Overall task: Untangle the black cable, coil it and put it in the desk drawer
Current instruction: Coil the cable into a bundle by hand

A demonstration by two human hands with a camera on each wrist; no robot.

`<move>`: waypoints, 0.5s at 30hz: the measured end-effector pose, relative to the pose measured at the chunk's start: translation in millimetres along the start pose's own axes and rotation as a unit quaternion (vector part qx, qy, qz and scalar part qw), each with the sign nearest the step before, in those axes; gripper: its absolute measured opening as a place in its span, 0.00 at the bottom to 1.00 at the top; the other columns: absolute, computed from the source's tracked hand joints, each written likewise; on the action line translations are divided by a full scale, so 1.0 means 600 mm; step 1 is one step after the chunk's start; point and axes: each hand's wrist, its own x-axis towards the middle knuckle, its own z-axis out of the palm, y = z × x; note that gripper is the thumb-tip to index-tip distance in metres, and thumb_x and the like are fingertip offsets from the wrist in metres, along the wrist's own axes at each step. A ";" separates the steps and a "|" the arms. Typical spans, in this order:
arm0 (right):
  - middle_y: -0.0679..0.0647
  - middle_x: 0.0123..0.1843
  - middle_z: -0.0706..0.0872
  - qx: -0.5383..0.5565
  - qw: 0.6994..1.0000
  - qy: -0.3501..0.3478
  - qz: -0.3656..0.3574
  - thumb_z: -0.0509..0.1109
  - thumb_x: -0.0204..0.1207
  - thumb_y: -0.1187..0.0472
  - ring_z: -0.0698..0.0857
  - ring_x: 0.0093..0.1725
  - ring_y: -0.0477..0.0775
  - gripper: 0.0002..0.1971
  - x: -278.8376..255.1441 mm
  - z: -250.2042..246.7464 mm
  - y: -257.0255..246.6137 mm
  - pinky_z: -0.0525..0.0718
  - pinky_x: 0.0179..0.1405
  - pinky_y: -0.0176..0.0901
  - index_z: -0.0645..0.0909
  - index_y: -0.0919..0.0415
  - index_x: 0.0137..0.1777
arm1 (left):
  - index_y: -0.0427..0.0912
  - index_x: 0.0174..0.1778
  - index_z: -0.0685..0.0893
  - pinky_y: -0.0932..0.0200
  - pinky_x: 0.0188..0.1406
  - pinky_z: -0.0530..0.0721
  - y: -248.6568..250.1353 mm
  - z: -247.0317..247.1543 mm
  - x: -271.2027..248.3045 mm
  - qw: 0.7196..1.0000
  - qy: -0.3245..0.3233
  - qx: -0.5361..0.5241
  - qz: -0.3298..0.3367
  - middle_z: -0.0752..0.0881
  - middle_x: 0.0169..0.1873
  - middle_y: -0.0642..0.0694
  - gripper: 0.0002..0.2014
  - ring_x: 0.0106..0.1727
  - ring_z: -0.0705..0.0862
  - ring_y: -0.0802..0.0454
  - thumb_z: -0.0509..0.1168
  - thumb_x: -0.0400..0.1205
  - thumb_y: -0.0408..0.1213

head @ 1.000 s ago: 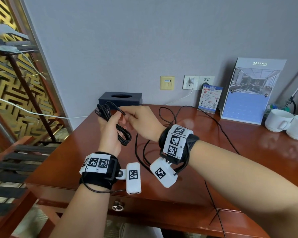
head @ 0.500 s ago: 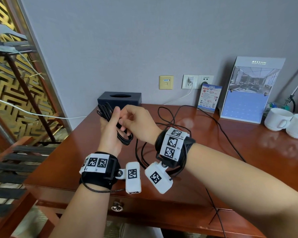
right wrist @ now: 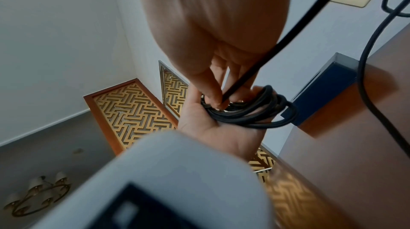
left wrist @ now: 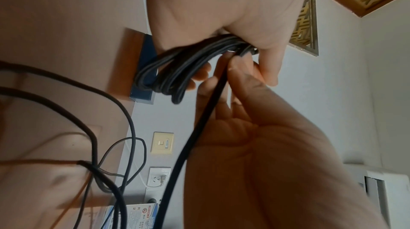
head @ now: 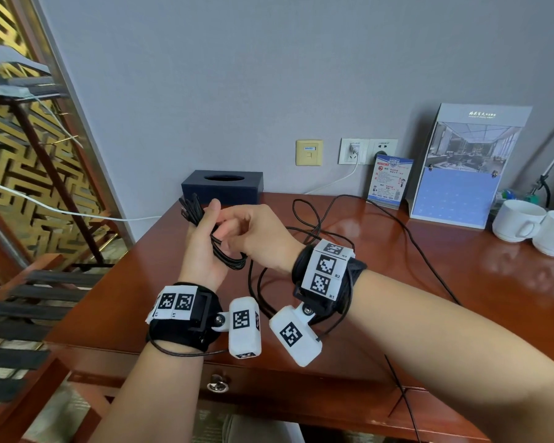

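Note:
Over the red-brown desk (head: 397, 282), my left hand (head: 205, 231) stands upright and grips a bundle of black cable coils (head: 227, 254). The bundle also shows in the wrist views as coils (left wrist: 177, 71) and coils (right wrist: 248, 111). My right hand (head: 224, 230) reaches into the left palm and pinches one loose strand (right wrist: 244, 75) of that cable, which trails past its palm (left wrist: 199, 127). The rest of the cable (head: 304, 219) lies in loose loops on the desk behind my right wrist. The drawer front with its ring pull (head: 217, 385) is shut, below my wrists.
A dark tissue box (head: 222, 187) stands at the back of the desk. A leaflet (head: 389, 182), a desk calendar (head: 461, 167) and two white cups (head: 518, 219) sit at the back right. A white cord (head: 333, 183) runs from the wall socket. A gold lattice screen (head: 29, 171) is on the left.
My right hand has moved closer into the left palm with the strand. The loose loops on the desk have shifted slightly toward my hands.

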 end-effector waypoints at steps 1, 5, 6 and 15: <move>0.57 0.45 0.93 0.001 1.000 0.008 -0.001 0.65 0.67 0.82 0.91 0.50 0.62 0.26 0.000 0.003 0.002 0.87 0.60 0.63 0.85 0.63 0.64 | 0.37 0.78 0.72 0.36 0.67 0.80 0.000 -0.002 0.001 1.000 -0.002 0.001 0.002 0.83 0.60 0.35 0.48 0.68 0.83 0.35 0.82 0.66 0.55; 0.57 0.46 0.93 0.011 1.000 0.007 0.009 0.73 0.66 0.81 0.91 0.50 0.54 0.23 -0.004 0.002 0.004 0.88 0.55 0.48 0.82 0.63 0.60 | 0.38 0.55 0.80 0.47 0.50 0.88 0.003 -0.002 -0.004 1.000 -0.023 0.011 0.003 0.85 0.45 0.40 0.22 0.51 0.89 0.43 0.75 0.74 0.48; 0.56 0.45 0.93 0.006 1.000 0.002 0.007 0.75 0.66 0.80 0.90 0.48 0.51 0.23 -0.005 0.002 0.003 0.87 0.53 0.44 0.80 0.62 0.60 | 0.42 0.51 0.79 0.51 0.45 0.88 0.002 -0.003 -0.004 1.000 -0.017 0.005 0.003 0.84 0.40 0.43 0.13 0.44 0.88 0.46 0.71 0.76 0.45; 0.54 0.51 0.87 -0.138 0.985 -0.092 -0.039 0.73 0.75 0.70 0.84 0.47 0.45 0.18 -0.020 -0.022 -0.009 0.82 0.37 0.29 0.76 0.58 0.63 | 0.43 0.54 0.73 0.51 0.46 0.80 0.026 -0.021 0.025 0.982 0.112 -0.123 0.088 0.75 0.34 0.45 0.21 0.32 0.75 0.49 0.46 0.71 0.20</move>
